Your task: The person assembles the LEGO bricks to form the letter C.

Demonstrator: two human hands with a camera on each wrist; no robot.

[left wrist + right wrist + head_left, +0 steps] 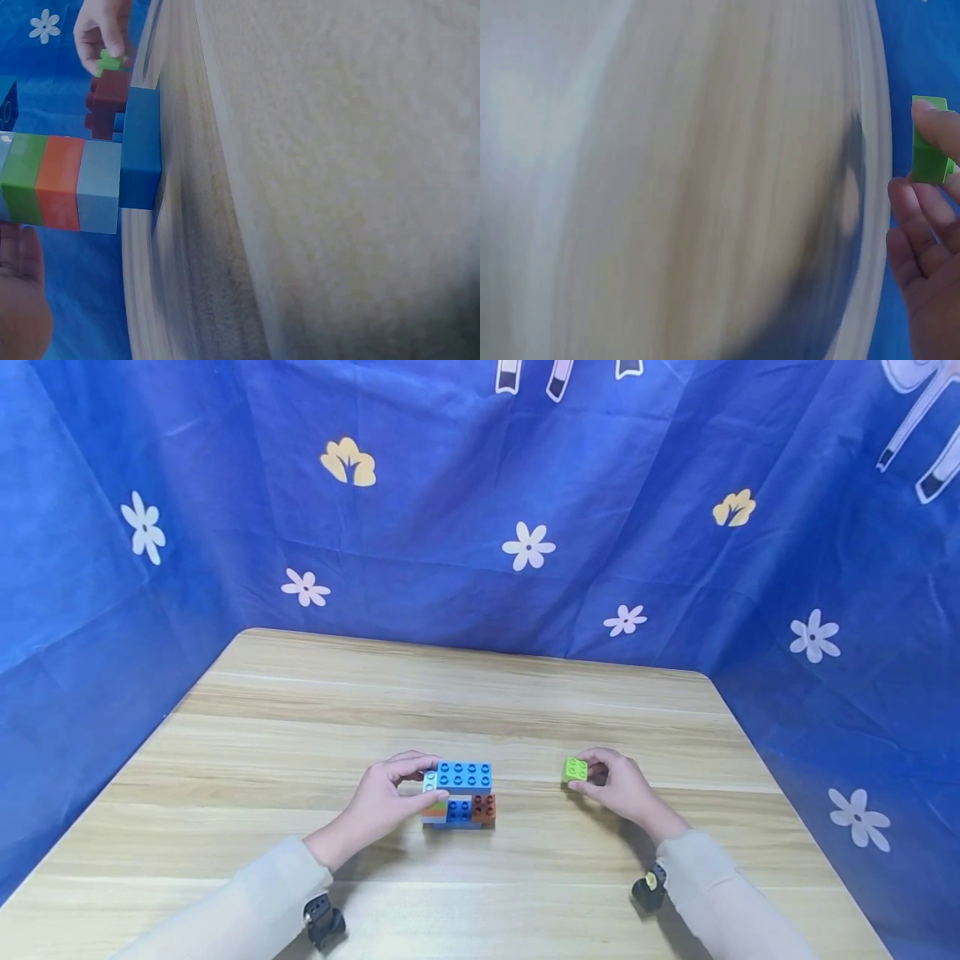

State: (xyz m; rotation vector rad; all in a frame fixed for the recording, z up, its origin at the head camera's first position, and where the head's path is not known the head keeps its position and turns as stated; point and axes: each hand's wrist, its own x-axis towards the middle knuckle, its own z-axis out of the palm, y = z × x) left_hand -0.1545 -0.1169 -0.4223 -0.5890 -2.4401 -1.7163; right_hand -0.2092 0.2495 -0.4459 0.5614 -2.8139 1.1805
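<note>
On the table stands a structure of building blocks. Its long blue top brick [465, 777] overhangs a low blue base brick [141, 150]. Between them, at the left end, rises a column of pale blue, orange [60, 184] and green [24, 169] blocks. A reddish-brown brick [483, 808] sits on the right end of the base. My left hand [386, 797] holds the column near its top from the left, thumb in front and fingers behind. To the right, apart from the structure, my right hand [618, 785] pinches a light green brick [576, 769] between thumb and fingers.
The wood-grain table [360, 710] has rounded far corners. A blue cloth [450, 593] printed with flowers hangs behind it and along both sides. Small dark wrist cameras [324, 922] sit below each sleeve cuff.
</note>
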